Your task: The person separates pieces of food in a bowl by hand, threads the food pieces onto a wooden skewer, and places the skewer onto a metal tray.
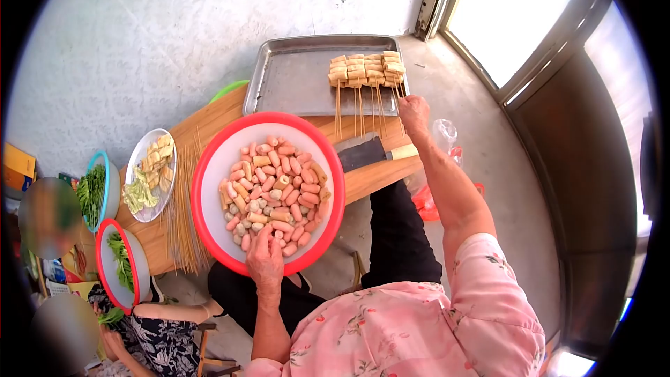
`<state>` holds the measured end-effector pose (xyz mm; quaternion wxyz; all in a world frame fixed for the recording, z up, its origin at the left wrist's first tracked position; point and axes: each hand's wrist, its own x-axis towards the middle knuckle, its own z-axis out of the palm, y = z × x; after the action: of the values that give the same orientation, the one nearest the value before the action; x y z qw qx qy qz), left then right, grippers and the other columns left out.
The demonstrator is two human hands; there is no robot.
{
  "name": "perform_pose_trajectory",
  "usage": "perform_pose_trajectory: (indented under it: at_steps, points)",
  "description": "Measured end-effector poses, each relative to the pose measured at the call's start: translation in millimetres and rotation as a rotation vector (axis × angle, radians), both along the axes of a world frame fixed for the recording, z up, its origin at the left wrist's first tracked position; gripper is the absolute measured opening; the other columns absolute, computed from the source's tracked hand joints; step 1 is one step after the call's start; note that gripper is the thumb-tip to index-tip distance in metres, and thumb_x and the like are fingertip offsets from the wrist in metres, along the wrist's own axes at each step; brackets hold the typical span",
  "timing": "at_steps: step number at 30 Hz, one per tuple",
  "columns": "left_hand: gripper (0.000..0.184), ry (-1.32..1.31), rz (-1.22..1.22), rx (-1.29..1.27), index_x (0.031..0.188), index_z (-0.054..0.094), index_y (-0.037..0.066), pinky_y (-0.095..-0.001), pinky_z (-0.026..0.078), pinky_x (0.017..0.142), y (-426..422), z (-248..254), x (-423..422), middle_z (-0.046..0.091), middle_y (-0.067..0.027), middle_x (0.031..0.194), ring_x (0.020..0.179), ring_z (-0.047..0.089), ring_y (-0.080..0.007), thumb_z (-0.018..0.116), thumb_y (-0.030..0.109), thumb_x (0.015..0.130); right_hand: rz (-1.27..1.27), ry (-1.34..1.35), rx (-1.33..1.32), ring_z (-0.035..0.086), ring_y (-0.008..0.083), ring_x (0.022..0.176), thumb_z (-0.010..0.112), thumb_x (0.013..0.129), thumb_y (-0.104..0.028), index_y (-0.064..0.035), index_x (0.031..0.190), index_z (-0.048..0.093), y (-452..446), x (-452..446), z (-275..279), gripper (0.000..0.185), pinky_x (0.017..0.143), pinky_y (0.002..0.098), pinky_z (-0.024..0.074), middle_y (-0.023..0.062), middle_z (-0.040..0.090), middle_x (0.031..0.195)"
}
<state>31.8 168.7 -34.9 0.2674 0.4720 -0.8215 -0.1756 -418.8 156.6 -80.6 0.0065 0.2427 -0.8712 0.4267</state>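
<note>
My left hand [265, 260] reaches over the near rim of a red-rimmed white basin [202, 167]. Its fingers are drawn together at the edge of a heap of small pink sausages [289, 195]; what lies between the fingertips is hidden. Pale balls and tan rolled pieces are mixed into the heap. At the right corner of the metal tray [296, 73], my right hand [415, 113] is closed round the lower end of a wooden skewer [399, 89]. Several skewers threaded with tan rolled pieces [356, 70] lie side by side there, sticks toward me.
A cleaver [363, 153] lies on the wooden table [370, 181] below the tray. Left of the basin are loose bamboo skewers [183, 209], an oval plate [167, 199] of cut food and bowls of greens [91, 195]. Another person's hand [112, 338] shows lower left.
</note>
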Motion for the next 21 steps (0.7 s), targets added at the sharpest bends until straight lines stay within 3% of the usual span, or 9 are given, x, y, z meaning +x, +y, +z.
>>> perform_pose_trajectory:
  at_steps: [1,5,7,8,10,13,15,16,21]
  points:
    - [0.028,-0.007,0.003,0.003,0.106,0.061,0.006,-0.0398,0.047,0.067,0.5,1.3,-0.5,0.060,-0.0116,0.080,0.074,0.059,-0.0302,0.059,0.003,0.078,0.025,0.044,0.043,0.060,0.0311,0.052,0.054,0.079,-0.021,0.0023,0.078,0.066,1.3,-2.7,-3.5,0.026,0.062,0.0396,0.0496,0.0202,0.058,0.058]
    - [0.026,0.008,0.010,-0.015,0.105,0.061,0.004,-0.0403,0.048,0.067,1.7,2.2,-0.8,0.061,-0.0125,0.082,0.076,0.059,-0.0308,0.059,0.004,0.079,0.031,-0.087,0.060,0.059,0.0324,0.050,0.055,0.081,-0.026,0.0019,0.079,0.066,16.2,5.1,15.7,0.030,0.061,0.0400,0.0493,0.0200,0.057,0.055]
    - [0.024,0.005,0.023,0.032,0.104,0.061,0.003,-0.0403,0.048,0.068,1.5,2.0,0.3,0.061,-0.0133,0.083,0.078,0.060,-0.0309,0.059,0.004,0.080,0.020,-0.063,0.075,0.058,0.0425,0.077,0.061,0.080,-0.029,-0.0031,0.075,0.068,29.9,17.4,33.2,0.027,0.071,0.0489,0.0459,0.0222,0.062,0.075]
    - [0.024,0.006,0.023,0.035,0.104,0.061,0.003,-0.0403,0.048,0.068,1.8,2.0,0.7,0.061,-0.0133,0.083,0.078,0.060,-0.0309,0.059,0.004,0.080,0.020,-0.062,0.078,0.058,0.0425,0.077,0.061,0.080,-0.029,-0.0031,0.075,0.068,37.7,24.2,38.8,0.027,0.071,0.0489,0.0459,0.0222,0.062,0.075]
    - [0.023,0.017,0.026,0.029,0.103,0.061,0.004,-0.0398,0.048,0.067,1.7,1.8,0.8,0.061,-0.0128,0.083,0.077,0.060,-0.0303,0.060,0.006,0.080,-0.034,0.183,0.038,0.059,0.0400,0.079,0.058,0.084,-0.027,-0.0041,0.084,0.068,53.4,38.5,45.5,0.025,0.072,0.0465,0.0462,0.0203,0.063,0.081]
    - [0.020,0.086,0.026,0.048,0.101,0.062,0.007,-0.0392,0.048,0.067,1.9,2.3,0.5,0.061,-0.0112,0.082,0.076,0.059,-0.0297,0.060,0.007,0.081,-0.012,0.203,-0.110,0.061,0.0340,0.080,0.058,0.087,-0.022,-0.0041,0.092,0.067,71.5,57.3,42.1,0.021,0.071,0.0409,0.0470,0.0190,0.064,0.084]
    - [0.015,0.128,-0.005,0.050,0.096,0.064,0.010,-0.0386,0.047,0.067,2.3,13.4,-2.8,0.061,-0.0089,0.081,0.075,0.059,-0.0288,0.060,0.008,0.082,0.055,0.112,-0.186,0.061,0.0315,0.079,0.058,0.087,-0.018,-0.0031,0.092,0.067,80.7,87.2,46.0,0.018,0.071,0.0386,0.0474,0.0180,0.064,0.084]
    - [0.020,0.129,0.014,0.065,0.098,0.063,0.004,-0.0404,0.046,0.072,0.3,5.5,1.0,0.062,-0.0130,0.085,0.082,0.057,-0.0319,0.062,0.004,0.078,0.103,0.024,-0.276,0.062,0.0290,0.079,0.059,0.087,-0.015,-0.0021,0.093,0.066,79.9,106.8,47.7,0.016,0.071,0.0363,0.0477,0.0169,0.064,0.083]
    - [0.024,0.300,0.006,0.054,0.097,0.064,0.002,-0.0348,0.049,0.068,-5.9,1.9,10.8,0.064,-0.0108,0.082,0.076,0.057,-0.0261,0.065,0.001,0.074,0.475,0.156,-0.345,0.062,0.0281,0.083,0.059,0.087,-0.006,-0.0004,0.099,0.064,78.6,223.5,60.0,0.015,0.075,0.0339,0.0486,0.0147,0.063,0.091]
